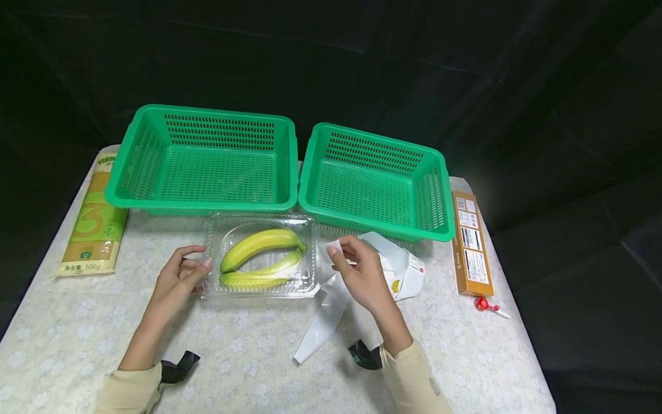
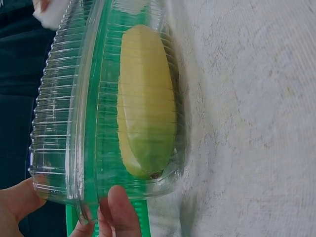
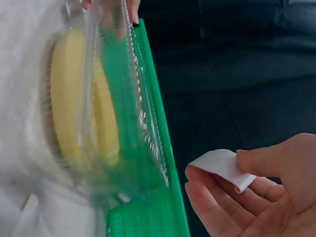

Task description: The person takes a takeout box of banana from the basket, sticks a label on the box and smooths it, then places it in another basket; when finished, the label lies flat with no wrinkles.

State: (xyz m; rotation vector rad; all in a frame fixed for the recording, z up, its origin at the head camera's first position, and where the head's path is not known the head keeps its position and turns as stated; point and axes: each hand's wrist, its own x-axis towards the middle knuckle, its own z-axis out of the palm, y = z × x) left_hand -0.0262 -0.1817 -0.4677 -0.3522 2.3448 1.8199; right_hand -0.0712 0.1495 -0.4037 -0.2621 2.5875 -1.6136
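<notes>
Nearest to us, at the near side of the flower-patterned counter (image 1: 248, 356), we see two beige sleeves (image 1: 129, 391), with a black band (image 1: 178, 367) at each wrist. A little farther on, a white strip (image 1: 322, 330) lies slantwise on the cloth, its far end running up towards the right grip (image 1: 362, 273). Off to the right we find a red lollipop (image 1: 482, 303) with its white stick pointing away from the middle. Next come the two grips: the left grip (image 1: 178, 276) is pinching the left edge of a clear plastic box (image 1: 258, 293), thumb on one side and fingers on the other, while the right grip is grasping a small white slip (image 1: 335, 247) between thumb and fingers, just beside the box's right edge. Inside the box, in the middle of the counter, we see two yellow-green bananas (image 1: 261, 244) lying one beyond the other. Just past the right grip sits a crumpled white wrapper (image 1: 411, 279) with a small banana picture. Farther out, we see an orange carton (image 1: 472, 247) lying at the right and a green-and-gold bag (image 1: 95, 224) at the left. Beyond the box stand two green baskets (image 1: 201, 204), side by side, before black cloth (image 1: 331, 57).
</notes>
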